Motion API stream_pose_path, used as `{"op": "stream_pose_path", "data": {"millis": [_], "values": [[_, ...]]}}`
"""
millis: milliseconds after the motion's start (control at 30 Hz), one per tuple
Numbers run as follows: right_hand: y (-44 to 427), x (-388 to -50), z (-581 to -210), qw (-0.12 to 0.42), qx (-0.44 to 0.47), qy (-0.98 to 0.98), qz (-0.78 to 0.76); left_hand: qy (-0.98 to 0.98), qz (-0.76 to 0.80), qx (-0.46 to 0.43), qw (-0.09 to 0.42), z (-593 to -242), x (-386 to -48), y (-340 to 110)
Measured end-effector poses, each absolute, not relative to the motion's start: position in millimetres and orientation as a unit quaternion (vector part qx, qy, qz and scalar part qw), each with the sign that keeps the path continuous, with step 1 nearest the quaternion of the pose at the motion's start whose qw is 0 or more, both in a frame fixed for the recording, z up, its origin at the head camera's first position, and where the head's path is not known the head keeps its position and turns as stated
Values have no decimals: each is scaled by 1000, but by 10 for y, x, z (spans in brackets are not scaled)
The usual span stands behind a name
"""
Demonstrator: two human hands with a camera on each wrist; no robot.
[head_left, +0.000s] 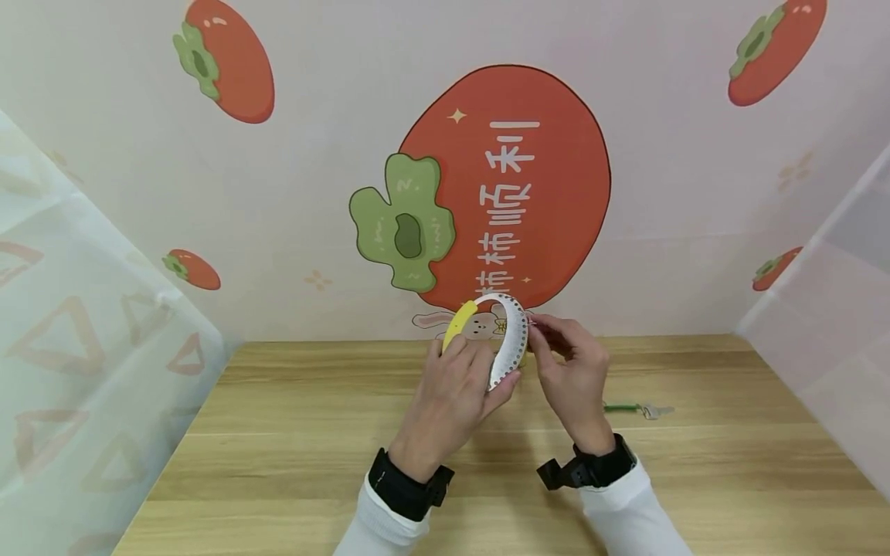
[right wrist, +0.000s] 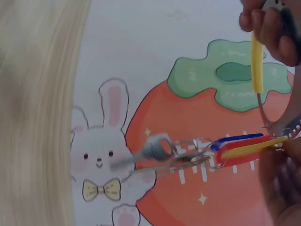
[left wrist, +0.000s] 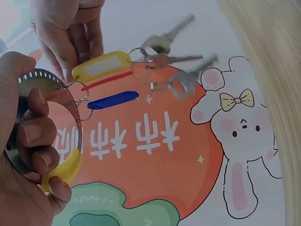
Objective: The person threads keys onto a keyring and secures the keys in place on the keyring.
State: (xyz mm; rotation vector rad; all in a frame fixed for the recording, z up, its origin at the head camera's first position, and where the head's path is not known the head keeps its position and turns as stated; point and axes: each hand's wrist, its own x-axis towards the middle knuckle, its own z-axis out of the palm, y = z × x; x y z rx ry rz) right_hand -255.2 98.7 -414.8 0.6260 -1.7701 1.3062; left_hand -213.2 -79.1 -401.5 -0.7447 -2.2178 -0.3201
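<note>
The left hand [head_left: 455, 378] grips the hoop with holes [head_left: 516, 336] up over the table [head_left: 313, 463], and the right hand [head_left: 573, 367] pinches the yellow tag [left wrist: 101, 67] right beside it. It looks like working the tag on or off; next needs a still hoop and careful pushes.

Above the worktop [head_left: 313, 417], the ring [head_left: 514, 340] sits in the left hand [head_left: 450, 380], tagged keys [left wrist: 183, 85] hanging below; the right hand [head_left: 573, 372] is right of it. Another key [head_left: 652, 411] lies farther right, before the backdrop [head_left: 674, 193].
</note>
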Motion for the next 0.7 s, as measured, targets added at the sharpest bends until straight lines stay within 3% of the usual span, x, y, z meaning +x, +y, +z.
{"op": "stream_pose_path", "data": {"millis": [167,400,500,600,700], "values": [[993,-2532,-4142,334,218,-708,582,-872,-125,-288,375,-4008,-2139,-798],[996,-2520,-4105,355,235,-718,551,-871,-141,-290,371,-4009,-2149,-805],[1006,-2469,-4070,329,197,-739,554,-873,-142,-287,369,-4011,-2153,-804],[1023,-2406,-4002,250,147,-765,574,-876,-144,-282,364,-4012,-2156,-803],[1030,-2366,-3930,128,126,-776,604,-878,-142,-279,362,-4016,-2156,-803]]}}
